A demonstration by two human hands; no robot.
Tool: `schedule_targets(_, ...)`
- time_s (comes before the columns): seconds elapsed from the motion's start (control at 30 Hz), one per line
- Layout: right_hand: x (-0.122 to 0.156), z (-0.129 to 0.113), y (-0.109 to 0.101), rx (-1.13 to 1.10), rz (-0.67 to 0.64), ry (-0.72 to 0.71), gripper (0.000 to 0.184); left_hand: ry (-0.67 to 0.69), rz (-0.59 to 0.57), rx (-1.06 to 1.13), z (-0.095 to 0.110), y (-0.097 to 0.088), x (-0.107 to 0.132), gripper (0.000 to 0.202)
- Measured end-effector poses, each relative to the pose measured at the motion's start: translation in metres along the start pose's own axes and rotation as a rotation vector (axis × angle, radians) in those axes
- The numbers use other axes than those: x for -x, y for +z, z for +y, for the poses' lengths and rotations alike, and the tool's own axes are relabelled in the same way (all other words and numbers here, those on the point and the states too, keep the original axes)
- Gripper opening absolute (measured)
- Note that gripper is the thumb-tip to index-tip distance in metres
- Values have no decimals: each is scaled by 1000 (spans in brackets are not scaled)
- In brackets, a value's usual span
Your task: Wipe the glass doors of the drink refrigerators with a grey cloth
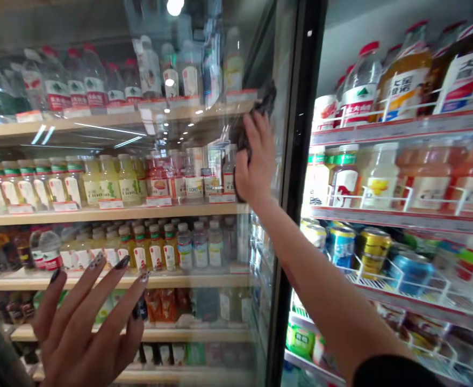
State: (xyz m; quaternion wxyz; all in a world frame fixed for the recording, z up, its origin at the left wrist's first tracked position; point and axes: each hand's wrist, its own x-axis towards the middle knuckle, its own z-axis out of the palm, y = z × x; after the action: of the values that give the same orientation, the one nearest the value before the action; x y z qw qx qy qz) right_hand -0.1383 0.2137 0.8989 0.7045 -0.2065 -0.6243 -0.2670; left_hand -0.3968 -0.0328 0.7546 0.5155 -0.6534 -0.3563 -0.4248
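My right hand (256, 161) reaches up to the glass door (204, 126) with a dark crumpled cloth (265, 99) under its fingers. The cloth lies against the glass, near the door's black frame (303, 107). At the lower left, my left hand (87, 328) is raised with its fingers spread and patterned nails showing. It holds nothing, and whether it touches the glass I cannot tell. Rows of bottles (65, 183) on pale wooden shelves (111, 215) show in or through the glass, mixed with reflections of ceiling lights.
To the right of the frame, wire-fronted cooler shelves (398, 217) hold large bottles (406, 75), juice bottles (425, 172) and cans (373, 250). My right forearm crosses in front of the lower shelves. A green package (300, 339) sits low beside the frame.
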Motion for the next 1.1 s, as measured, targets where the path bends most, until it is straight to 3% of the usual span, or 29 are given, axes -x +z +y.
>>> schedule_targets(0.07,73,-44,-8,-12,-112,-63,63,159,1,-76,3,9,-4,53)
schedule_targets(0.17,181,-111,-19,-91,-421,-478,63,200,1,-68,11,20,-6,59)
schedule_targets(0.23,228,-120,-26,-145,-474,-594,57,205,-14,-38,16,25,-4,63)
schedule_targets(0.3,253,-94,-32,-130,-396,-401,55,210,-41,-12,20,28,1,65)
schedule_targets(0.43,278,-20,-43,50,-19,429,62,189,-140,35,27,33,18,65)
schedule_targets(0.5,287,-20,-44,105,80,633,62,198,-190,49,30,36,29,63)
schedule_targets(0.6,288,-68,-36,80,9,659,66,226,-238,46,31,41,45,57)
schedule_targets(0.7,292,-113,-29,-3,-159,440,73,265,-260,5,29,44,55,54)
schedule_targets(0.77,316,-118,-32,-28,-209,334,75,273,-285,-20,27,46,58,56)
schedule_targets(0.8,334,-113,-36,-20,-209,351,74,276,-296,-24,27,46,59,56)
schedule_targets(0.9,403,-94,-53,87,-127,689,67,294,-307,-21,26,46,58,56)
schedule_targets(0.97,432,-90,-57,159,-52,903,65,299,-312,-25,27,46,59,56)
schedule_targets(1.03,429,-93,-53,196,1,993,65,279,-314,-42,29,47,60,59)
schedule_targets(1.1,393,-97,-44,172,7,977,66,255,-304,-52,30,48,62,61)
